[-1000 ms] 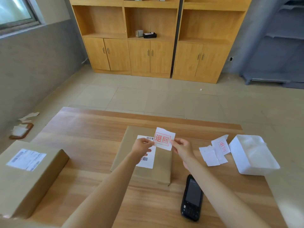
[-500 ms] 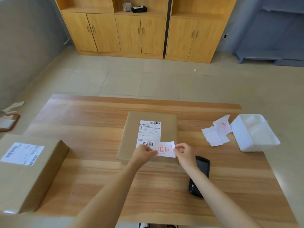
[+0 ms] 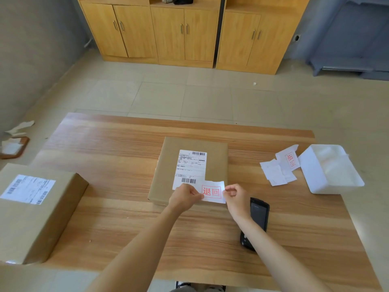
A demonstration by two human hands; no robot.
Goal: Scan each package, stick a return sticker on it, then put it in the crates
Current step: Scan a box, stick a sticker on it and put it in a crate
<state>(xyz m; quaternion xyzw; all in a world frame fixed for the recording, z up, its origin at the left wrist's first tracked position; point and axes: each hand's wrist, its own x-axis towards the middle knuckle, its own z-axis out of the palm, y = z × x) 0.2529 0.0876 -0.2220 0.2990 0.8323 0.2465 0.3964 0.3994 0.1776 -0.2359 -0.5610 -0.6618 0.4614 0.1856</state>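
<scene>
Flat brown cardboard package lies mid-table on the wooden table. Left hand and right hand pinch a white red-printed return sticker at its near corner. Black handheld scanner lies beside the right wrist.

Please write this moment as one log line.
step: sticking | left hand: pinches return sticker | right hand: pinches it | package: on table

You've got a white paper return sticker with red boxed characters over a flat brown cardboard package carrying a white shipping label with black barcodes and print. Your table is light wood with streaky orange-brown grain, the handheld scanner glossy black. The foam tray is plain white, the loose sticker beside it white with red characters, and the big box at your left is brown with a white, black-printed label.
</scene>
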